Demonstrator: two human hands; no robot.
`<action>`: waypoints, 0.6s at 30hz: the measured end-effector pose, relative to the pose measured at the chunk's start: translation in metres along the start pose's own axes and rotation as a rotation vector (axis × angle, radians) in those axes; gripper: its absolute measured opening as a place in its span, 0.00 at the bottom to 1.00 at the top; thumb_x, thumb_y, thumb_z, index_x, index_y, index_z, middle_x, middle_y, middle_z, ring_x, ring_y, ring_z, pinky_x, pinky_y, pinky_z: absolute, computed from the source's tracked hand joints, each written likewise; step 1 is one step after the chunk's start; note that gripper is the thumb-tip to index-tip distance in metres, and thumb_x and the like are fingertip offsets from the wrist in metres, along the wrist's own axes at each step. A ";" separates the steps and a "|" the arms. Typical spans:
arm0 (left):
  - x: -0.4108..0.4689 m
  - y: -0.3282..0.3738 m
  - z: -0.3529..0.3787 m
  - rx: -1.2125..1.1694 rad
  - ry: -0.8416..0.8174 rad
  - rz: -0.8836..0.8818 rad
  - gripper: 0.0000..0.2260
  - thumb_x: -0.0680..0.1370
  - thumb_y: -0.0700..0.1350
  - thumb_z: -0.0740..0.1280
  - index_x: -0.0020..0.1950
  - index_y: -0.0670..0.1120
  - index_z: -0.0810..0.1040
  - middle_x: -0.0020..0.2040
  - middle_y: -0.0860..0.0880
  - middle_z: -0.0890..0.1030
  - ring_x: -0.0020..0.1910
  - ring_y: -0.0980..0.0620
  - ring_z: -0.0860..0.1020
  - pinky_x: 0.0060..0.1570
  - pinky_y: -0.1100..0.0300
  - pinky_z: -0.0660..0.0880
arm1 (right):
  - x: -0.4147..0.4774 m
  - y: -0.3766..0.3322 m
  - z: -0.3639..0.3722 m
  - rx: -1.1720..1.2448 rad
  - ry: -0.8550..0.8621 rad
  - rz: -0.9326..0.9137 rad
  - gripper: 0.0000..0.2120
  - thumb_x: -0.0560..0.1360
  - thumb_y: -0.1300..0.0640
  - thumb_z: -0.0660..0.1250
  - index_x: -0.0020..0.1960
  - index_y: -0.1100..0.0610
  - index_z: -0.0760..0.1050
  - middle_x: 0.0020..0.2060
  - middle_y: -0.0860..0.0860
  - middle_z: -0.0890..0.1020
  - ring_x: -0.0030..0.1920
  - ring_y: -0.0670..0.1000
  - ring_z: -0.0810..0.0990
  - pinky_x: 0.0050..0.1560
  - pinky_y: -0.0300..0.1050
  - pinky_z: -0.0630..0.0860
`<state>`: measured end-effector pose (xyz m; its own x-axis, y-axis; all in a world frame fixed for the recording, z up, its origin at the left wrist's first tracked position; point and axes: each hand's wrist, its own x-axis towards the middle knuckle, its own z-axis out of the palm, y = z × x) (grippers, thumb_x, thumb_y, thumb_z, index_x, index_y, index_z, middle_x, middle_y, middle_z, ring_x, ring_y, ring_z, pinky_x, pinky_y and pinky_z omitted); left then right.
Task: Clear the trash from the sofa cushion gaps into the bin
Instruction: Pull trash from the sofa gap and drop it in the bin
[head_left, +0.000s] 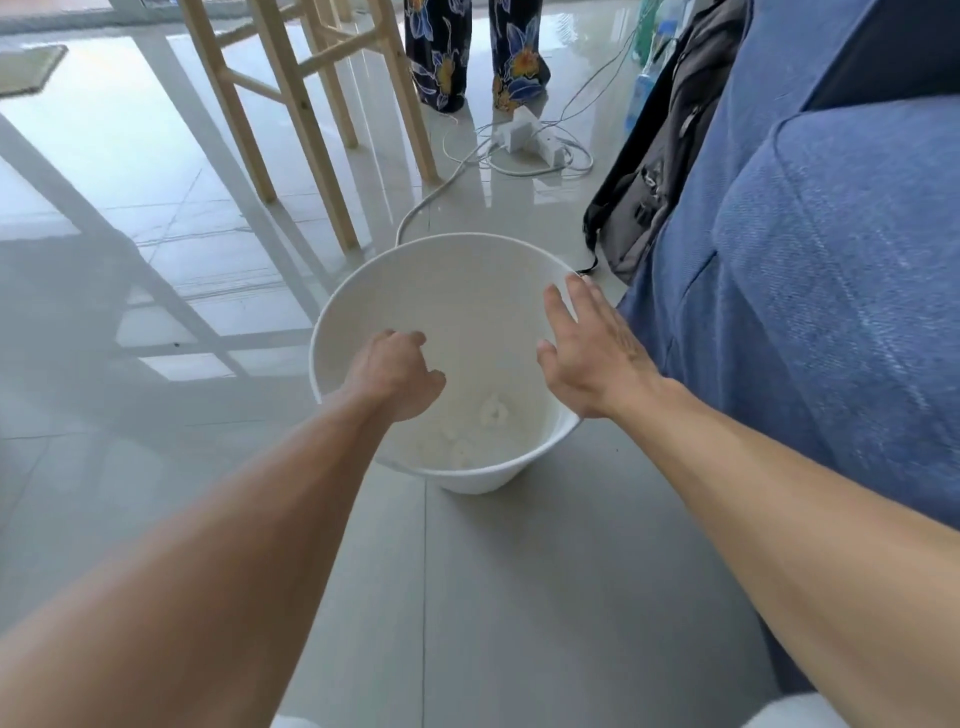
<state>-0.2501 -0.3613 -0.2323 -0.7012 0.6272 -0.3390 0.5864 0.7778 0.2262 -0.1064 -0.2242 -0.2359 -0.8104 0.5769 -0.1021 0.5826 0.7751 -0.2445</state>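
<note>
Left hand (395, 376) over bin (332, 338), fingers curled down; can't tell if it holds anything. Right hand (592, 358) spread wide at the rim beside sofa (810, 322). Crumpled white trash (491, 410) lies inside the bin. Drop-off step, probably; next move calls for reaching into the sofa gaps.

Bin (363, 301) left of sofa (810, 322)
</note>
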 end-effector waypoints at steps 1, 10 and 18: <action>0.001 0.002 0.005 0.061 -0.105 -0.005 0.22 0.78 0.51 0.64 0.71 0.46 0.72 0.68 0.44 0.73 0.67 0.43 0.70 0.62 0.55 0.68 | 0.000 0.000 0.000 0.004 0.006 -0.004 0.29 0.81 0.51 0.52 0.78 0.58 0.48 0.78 0.57 0.46 0.77 0.55 0.43 0.75 0.50 0.47; 0.002 0.000 0.002 0.241 -0.257 0.008 0.31 0.69 0.65 0.55 0.64 0.49 0.76 0.64 0.45 0.76 0.61 0.42 0.74 0.61 0.51 0.71 | -0.004 0.000 -0.011 -0.004 -0.072 0.005 0.29 0.81 0.48 0.52 0.78 0.55 0.48 0.77 0.55 0.48 0.77 0.54 0.44 0.74 0.52 0.51; -0.018 0.010 -0.061 0.135 0.017 0.032 0.24 0.79 0.59 0.58 0.71 0.49 0.70 0.69 0.46 0.73 0.67 0.44 0.71 0.62 0.52 0.69 | -0.006 -0.009 -0.062 -0.044 -0.077 0.022 0.30 0.81 0.45 0.51 0.78 0.54 0.48 0.77 0.54 0.50 0.77 0.54 0.49 0.74 0.53 0.53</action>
<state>-0.2561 -0.3622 -0.1678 -0.6874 0.6531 -0.3178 0.6571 0.7456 0.1110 -0.1033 -0.2187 -0.1728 -0.7990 0.5734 -0.1812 0.6008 0.7742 -0.1992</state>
